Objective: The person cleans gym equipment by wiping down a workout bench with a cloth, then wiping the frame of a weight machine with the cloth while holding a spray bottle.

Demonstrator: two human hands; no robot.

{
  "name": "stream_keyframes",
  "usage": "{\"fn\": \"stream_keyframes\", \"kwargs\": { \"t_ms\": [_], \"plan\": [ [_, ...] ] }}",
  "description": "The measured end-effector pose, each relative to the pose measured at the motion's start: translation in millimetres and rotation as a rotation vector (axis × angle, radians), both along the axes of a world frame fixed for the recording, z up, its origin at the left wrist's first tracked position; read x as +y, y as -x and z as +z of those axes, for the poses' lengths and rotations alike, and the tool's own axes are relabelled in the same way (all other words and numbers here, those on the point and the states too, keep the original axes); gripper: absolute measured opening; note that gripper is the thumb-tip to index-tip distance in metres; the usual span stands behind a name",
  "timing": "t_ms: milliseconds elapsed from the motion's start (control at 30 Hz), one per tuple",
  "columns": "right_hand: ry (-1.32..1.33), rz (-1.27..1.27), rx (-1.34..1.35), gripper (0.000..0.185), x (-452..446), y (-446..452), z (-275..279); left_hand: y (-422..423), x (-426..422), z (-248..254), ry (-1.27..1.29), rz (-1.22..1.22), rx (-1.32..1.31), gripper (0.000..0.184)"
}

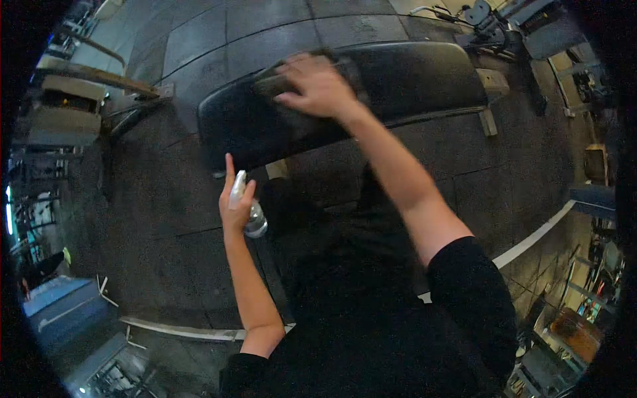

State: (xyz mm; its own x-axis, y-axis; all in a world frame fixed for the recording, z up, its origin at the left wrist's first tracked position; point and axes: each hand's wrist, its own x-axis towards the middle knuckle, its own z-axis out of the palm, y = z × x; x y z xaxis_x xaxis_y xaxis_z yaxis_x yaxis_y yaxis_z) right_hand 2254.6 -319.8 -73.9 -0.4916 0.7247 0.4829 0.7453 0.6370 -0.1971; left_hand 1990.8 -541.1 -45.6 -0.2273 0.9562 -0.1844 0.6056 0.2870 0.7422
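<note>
A spray bottle (pixel 255 222) with a white trigger head and clear body is in my left hand (pixel 237 202). That hand is closed round its neck, with the index finger pointing up past the nozzle, close to the near left edge of a black padded bench (pixel 418 76). On top of the bench pad, my right hand (pixel 315 86) lies flat with its fingers stretched out, a little blurred. Under and around its palm shows a dark cloth (pixel 269 83), partly hidden by the hand and pressed against the pad.
Dark rubber floor tiles (pixel 159 232) surround the bench. A machine with a metal bar (pixel 99 76) stands at the left, and more gym equipment (pixel 481 20) at the upper right. Blue blocks (pixel 63 302) sit at the lower left. A white line (pixel 192 331) crosses the floor.
</note>
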Motion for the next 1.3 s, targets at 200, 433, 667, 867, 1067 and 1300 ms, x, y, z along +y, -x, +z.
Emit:
{"fn": "stream_keyframes", "kwargs": {
  "t_ms": [200,433,667,867,1067,1300],
  "plan": [
    [0.074,-0.672,-0.143,0.074,39,-370,-5,-13,2,8,0.053,0.072,-0.220,0.090],
    [0.206,-0.904,-0.252,0.090,61,-335,-21,-9,2,-4,0.041,0.002,-0.165,0.082],
    [0.162,-0.059,0.002,0.075,21,32,15,-15,0,-10,0.014,0.021,-0.050,0.088],
    [0.172,0.307,-0.068,0.075,-35,162,-4,12,1,-54,-0.078,-0.007,-0.022,0.096],
    [0.122,0.038,-0.043,0.070,-65,-86,21,-5,3,-19,-0.066,0.029,-0.017,0.096],
    [-0.014,-0.736,-0.129,0.068,-45,-384,-14,-8,6,-16,-0.013,0.018,-0.094,0.098]
  ]
}}
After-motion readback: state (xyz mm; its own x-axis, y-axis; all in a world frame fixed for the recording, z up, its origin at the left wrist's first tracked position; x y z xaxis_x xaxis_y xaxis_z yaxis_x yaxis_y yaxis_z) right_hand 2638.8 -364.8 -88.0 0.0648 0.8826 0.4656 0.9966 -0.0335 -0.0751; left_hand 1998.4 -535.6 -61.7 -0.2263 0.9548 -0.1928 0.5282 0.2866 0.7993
